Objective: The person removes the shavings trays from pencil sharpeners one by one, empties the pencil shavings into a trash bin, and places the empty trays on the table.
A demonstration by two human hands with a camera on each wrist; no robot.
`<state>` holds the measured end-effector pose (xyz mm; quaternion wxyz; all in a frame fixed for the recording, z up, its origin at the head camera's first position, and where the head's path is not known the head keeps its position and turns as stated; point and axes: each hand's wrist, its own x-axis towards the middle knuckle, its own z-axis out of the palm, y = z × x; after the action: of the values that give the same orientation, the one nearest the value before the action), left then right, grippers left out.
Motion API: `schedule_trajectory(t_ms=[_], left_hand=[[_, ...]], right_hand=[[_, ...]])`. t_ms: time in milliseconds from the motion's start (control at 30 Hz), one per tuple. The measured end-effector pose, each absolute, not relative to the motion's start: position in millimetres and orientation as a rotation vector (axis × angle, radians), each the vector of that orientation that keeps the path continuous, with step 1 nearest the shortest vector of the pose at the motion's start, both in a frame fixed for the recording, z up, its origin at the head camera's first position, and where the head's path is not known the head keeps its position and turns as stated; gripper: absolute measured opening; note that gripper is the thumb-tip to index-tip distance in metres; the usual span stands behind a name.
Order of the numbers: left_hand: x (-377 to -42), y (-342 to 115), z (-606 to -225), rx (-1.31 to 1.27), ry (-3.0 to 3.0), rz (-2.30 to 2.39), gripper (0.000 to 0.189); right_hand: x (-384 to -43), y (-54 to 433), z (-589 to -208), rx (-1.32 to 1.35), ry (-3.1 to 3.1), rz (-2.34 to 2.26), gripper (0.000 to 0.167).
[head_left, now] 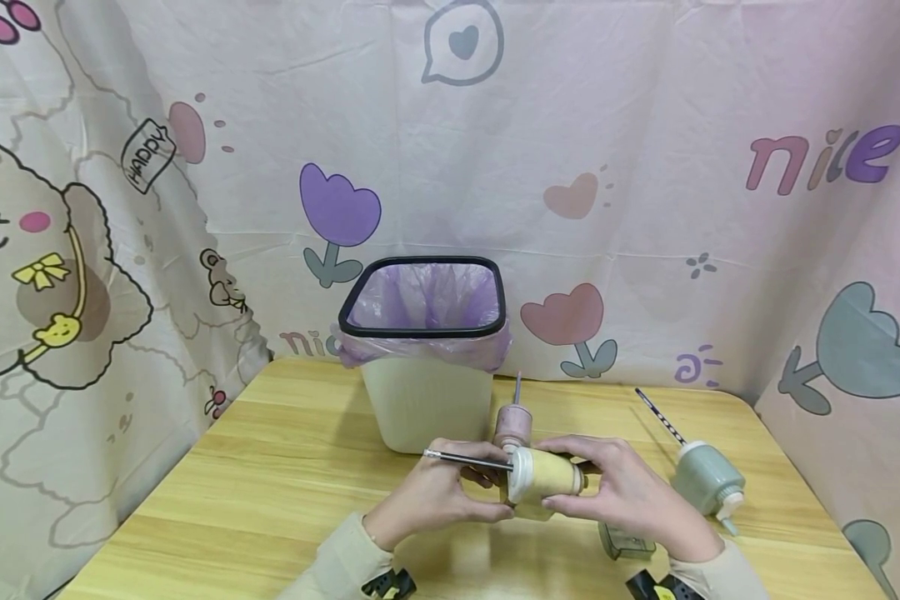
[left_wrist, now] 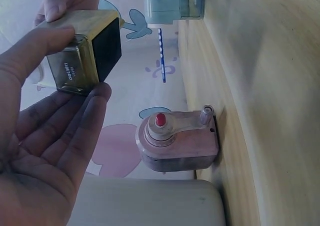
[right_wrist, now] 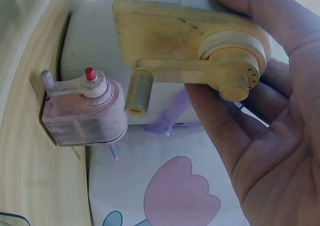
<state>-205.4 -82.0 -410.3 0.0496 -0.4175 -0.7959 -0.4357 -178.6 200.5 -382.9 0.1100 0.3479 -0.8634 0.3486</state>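
Observation:
A yellow crank pencil sharpener is held over the front of the table, tipped on its side. My left hand grips the end where a black pencil sticks out. Around the crank end, my right hand curls its thumb and fingers. The left wrist view shows the sharpener's clear, lettered drawer part and dark base between left thumb and fingers. In the right wrist view, the crank handle hangs free. Just behind the hands lies a pink sharpener with a pencil in it.
A bin with a black rim and purple liner stands behind the left hand. To the right lies a green sharpener holding a spotted pencil. A small clear greenish drawer sits under the right wrist. Printed cloth hangs behind the table.

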Motion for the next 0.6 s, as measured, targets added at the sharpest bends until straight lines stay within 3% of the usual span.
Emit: schedule_trajectory(t_ms=[267, 600], left_hand=[[-204.2, -79.8, -413.0, -1.265, -2.292, -1.126, 0.046], [-207.4, -81.4, -413.7, -1.303, -2.291, -1.219, 0.043]], right_hand=[[-180.3, 200.6, -385.1, 1.020, -2.510, 1.053, 0.054], [-180.2, 200.7, -385.1, 1.022, -2.516, 1.075, 0.055]])
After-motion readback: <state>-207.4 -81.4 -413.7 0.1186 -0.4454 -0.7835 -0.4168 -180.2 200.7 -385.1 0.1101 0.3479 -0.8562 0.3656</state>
